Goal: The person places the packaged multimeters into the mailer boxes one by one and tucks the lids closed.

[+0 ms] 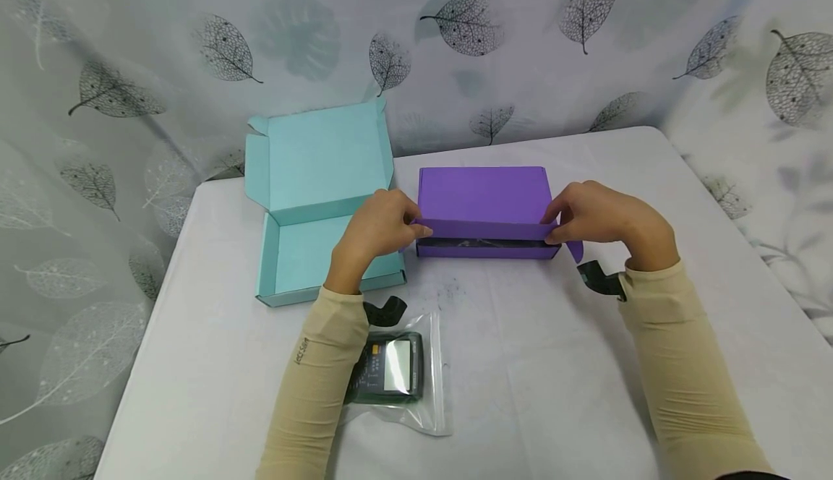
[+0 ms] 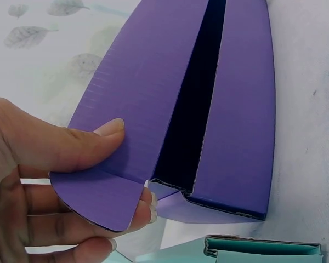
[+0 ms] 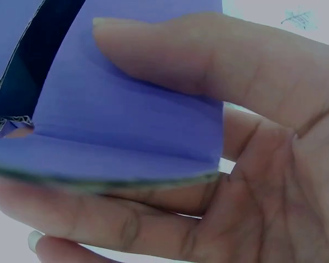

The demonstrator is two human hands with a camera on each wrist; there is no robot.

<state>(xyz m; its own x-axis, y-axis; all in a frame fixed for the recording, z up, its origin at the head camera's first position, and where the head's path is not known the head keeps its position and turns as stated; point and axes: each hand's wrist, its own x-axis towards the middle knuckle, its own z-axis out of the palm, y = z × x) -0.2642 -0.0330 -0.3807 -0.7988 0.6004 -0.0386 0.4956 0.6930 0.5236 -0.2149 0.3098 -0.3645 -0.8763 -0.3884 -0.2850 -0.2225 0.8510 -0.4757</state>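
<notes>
Two hands (image 1: 382, 221) (image 1: 599, 214) pinch lid flap (image 1: 484, 230) of purple cardboard box (image 1: 484, 194); front gap (image 1: 488, 243) dark.

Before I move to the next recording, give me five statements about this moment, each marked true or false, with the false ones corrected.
1. The left hand and right hand hold the front flap of the purple box. True.
2. The purple box is fully shut. False: a dark gap shows below the front flap.
3. The teal box stands open. True.
4. In the head view, the teal box is right of the purple box. False: it is left of it.
5. A device with a screen lies in a clear bag. True.
</notes>
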